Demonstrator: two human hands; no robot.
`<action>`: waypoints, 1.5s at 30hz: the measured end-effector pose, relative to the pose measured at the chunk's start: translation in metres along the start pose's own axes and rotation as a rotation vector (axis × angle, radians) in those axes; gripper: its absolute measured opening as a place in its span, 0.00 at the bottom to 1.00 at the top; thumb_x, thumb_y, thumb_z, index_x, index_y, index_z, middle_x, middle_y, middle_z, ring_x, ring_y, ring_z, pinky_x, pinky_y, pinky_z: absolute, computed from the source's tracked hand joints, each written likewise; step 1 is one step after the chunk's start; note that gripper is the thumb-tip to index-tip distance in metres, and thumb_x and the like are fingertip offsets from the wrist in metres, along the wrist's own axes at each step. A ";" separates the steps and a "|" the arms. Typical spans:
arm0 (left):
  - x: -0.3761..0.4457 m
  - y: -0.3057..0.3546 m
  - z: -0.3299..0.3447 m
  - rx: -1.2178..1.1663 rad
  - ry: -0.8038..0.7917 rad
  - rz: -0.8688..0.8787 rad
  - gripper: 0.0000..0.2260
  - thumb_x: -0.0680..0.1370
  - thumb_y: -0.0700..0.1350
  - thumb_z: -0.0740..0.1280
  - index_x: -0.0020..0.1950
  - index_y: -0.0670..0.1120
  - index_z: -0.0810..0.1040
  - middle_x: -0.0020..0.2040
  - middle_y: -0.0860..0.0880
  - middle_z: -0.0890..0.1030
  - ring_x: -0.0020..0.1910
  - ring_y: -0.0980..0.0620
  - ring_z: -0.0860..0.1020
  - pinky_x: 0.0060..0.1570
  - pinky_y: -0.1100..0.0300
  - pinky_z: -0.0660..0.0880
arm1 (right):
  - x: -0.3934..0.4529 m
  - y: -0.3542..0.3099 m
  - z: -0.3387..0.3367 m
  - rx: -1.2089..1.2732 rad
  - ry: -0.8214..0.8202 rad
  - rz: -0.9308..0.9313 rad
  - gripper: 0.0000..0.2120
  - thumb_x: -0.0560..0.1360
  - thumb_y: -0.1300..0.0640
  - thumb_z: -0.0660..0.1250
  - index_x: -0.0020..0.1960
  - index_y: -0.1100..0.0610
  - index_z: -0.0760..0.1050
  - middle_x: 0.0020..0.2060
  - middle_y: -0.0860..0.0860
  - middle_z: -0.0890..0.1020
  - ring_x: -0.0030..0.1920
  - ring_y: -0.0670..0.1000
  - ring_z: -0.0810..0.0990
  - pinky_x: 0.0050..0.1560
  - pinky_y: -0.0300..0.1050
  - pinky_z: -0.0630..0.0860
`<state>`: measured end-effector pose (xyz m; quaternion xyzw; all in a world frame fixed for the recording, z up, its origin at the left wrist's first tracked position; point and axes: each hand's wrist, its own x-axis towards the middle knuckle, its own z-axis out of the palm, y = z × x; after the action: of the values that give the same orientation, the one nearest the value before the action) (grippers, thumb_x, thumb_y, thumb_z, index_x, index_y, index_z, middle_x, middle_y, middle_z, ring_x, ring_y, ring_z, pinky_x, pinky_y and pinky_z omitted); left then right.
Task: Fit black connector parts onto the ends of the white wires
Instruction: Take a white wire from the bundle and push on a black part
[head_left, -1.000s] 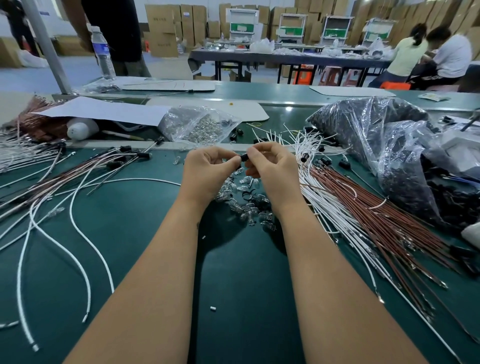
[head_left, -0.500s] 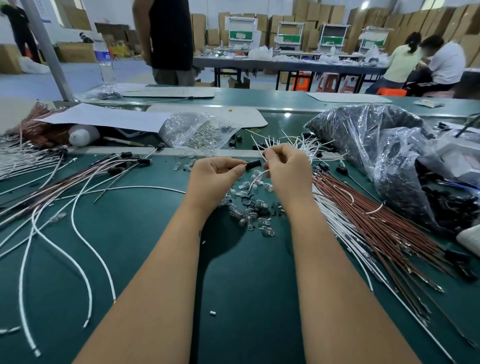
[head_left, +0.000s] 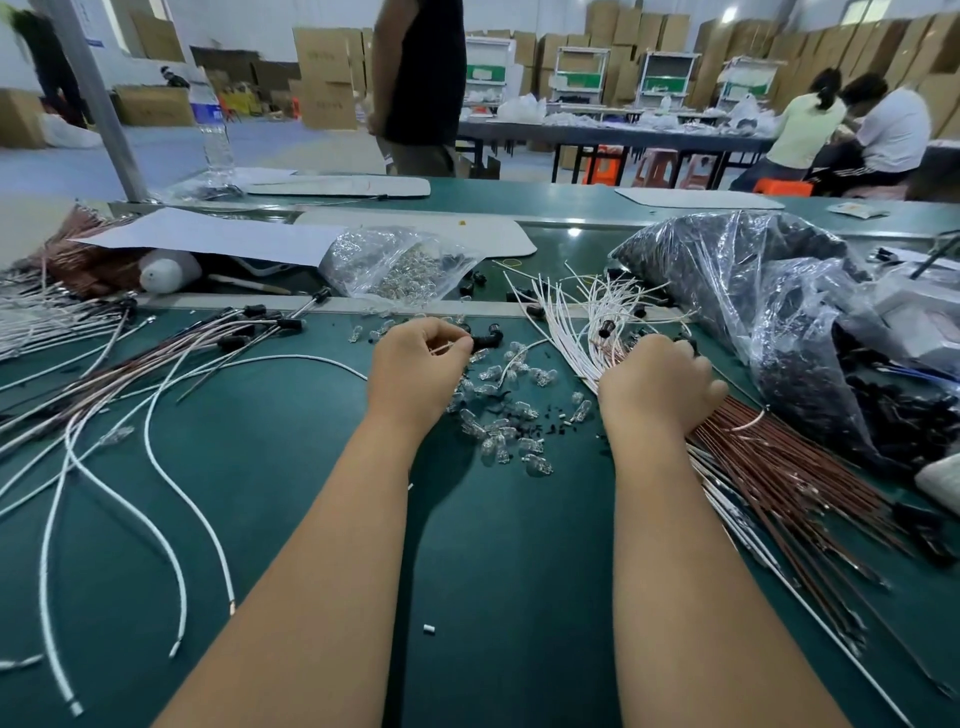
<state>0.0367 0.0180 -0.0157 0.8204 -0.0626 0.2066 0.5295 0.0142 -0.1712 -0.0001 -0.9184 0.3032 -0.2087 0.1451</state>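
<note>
On green worktop, loose white wires far left. Left hand fingers pinching black connector at a thin wire end, over clear bulbs. Right hand fingers curled into white wire bundle. Bag of black parts far right.

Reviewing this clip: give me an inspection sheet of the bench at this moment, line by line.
Surface: green bench mat, lying flat.
Job's things: black connector part at the left hand's fingertips; white wires fanned out by the right hand.
Clutter: small clear glass bulbs strewn between the hands; clear bag of bulbs; large plastic bag of black parts; water bottle.
Grippers: left hand pinches a thin wire; right hand rests on the wire bundle, grip unclear.
Cables: brown wires right; finished leads left.
Surroundings: cardboard boxes, seated workers.
</note>
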 end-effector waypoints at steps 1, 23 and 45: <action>0.000 -0.001 0.000 0.020 -0.005 0.003 0.03 0.75 0.43 0.70 0.42 0.49 0.82 0.33 0.52 0.80 0.32 0.54 0.75 0.38 0.57 0.73 | 0.000 -0.001 0.000 0.009 0.017 -0.004 0.09 0.74 0.60 0.63 0.53 0.58 0.76 0.57 0.57 0.78 0.60 0.59 0.73 0.60 0.53 0.65; -0.001 0.005 -0.006 -0.129 -0.035 0.008 0.05 0.76 0.40 0.69 0.44 0.50 0.82 0.37 0.50 0.80 0.31 0.56 0.73 0.39 0.58 0.70 | -0.014 -0.029 0.001 0.291 0.300 -0.430 0.08 0.81 0.61 0.58 0.48 0.56 0.75 0.32 0.49 0.74 0.37 0.53 0.75 0.30 0.40 0.61; -0.001 0.005 -0.009 -0.183 -0.019 -0.056 0.05 0.77 0.46 0.69 0.41 0.52 0.82 0.38 0.52 0.83 0.41 0.54 0.78 0.56 0.49 0.76 | -0.027 -0.040 0.012 0.648 -0.054 -0.692 0.06 0.76 0.60 0.68 0.50 0.53 0.82 0.44 0.49 0.81 0.43 0.49 0.77 0.40 0.42 0.72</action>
<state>0.0317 0.0232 -0.0085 0.7720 -0.0632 0.1776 0.6070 0.0198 -0.1217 -0.0024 -0.8780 -0.1050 -0.3047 0.3539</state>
